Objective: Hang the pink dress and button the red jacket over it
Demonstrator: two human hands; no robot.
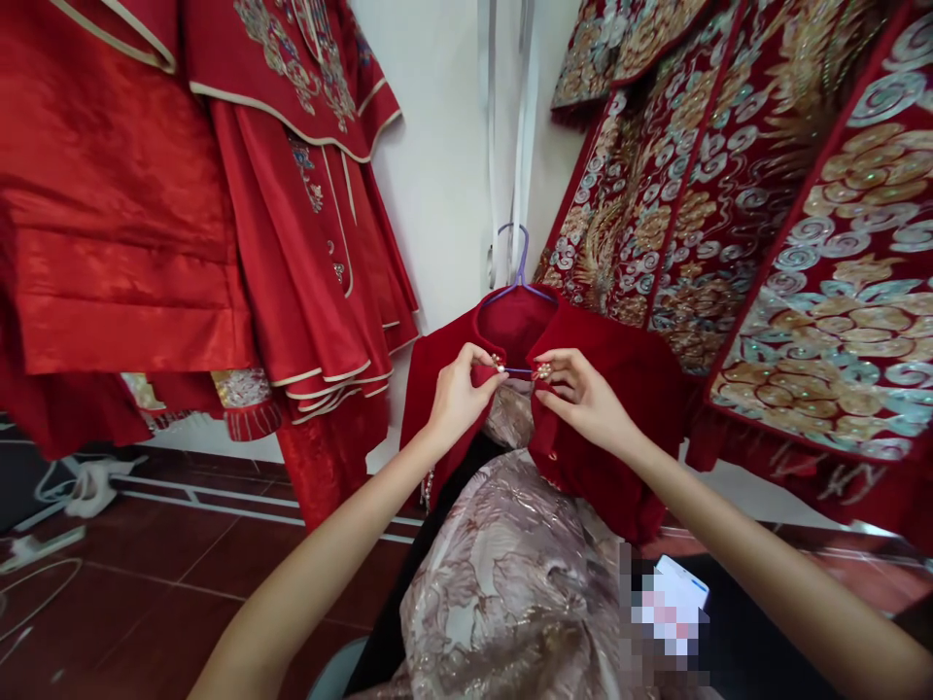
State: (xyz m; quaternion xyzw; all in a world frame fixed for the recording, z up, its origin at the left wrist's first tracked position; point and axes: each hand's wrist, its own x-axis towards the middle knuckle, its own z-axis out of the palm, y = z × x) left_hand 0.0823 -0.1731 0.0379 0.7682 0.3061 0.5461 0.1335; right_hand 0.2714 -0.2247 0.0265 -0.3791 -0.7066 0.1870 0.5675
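Observation:
A dark red velvet jacket hangs on a purple hanger straight ahead of me. My left hand pinches the left front edge of the jacket just below the collar, at a small beaded clasp. My right hand pinches the right front edge at a matching clasp. The two edges are a little apart, and a bit of the hanger bar shows between them. Beneath the jacket hangs a pale pink brocade skirt.
Red satin garments with embroidery hang at the left. Heavily embroidered red and gold robes hang at the right. A white wall is behind. The dark red tiled floor holds white cables at the left. A blurred patch covers something at bottom right.

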